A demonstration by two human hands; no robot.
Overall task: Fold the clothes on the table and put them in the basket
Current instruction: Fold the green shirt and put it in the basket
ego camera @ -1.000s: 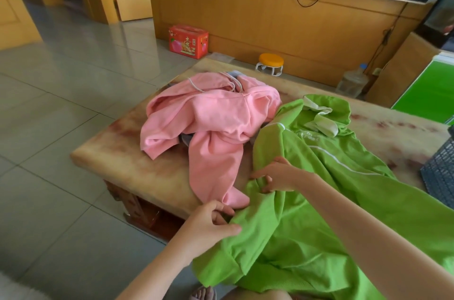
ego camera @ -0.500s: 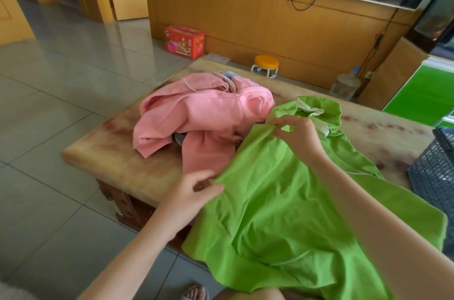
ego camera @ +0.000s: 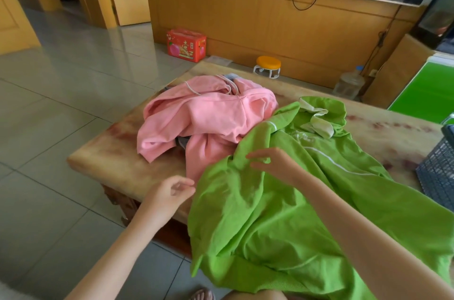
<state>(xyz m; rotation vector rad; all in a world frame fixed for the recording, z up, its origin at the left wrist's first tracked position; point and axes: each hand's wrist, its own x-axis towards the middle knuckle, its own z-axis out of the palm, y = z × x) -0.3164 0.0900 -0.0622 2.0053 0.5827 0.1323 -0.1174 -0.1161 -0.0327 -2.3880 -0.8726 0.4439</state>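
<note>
Green jacket point(ego camera: 282, 213): soft wrinkled cloth, white piping, spread on marbled table point(ego camera: 110, 152), hem hanging over near edge | pink hoodie point(ego camera: 208, 118): crumpled heap touching it | right hand point(ego camera: 272, 164): fingers loose over jacket fold, gripping nothing | left hand point(ego camera: 169, 193): loosely curled, empty, just beside jacket's edge | dark mesh basket point(ego camera: 439, 172): far right.

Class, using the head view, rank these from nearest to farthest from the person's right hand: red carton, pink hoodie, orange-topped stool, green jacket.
1. green jacket, directly under the right hand.
2. pink hoodie, on the table, to the left.
3. orange-topped stool, just beyond the table's far edge.
4. red carton, farther back and left.
</note>
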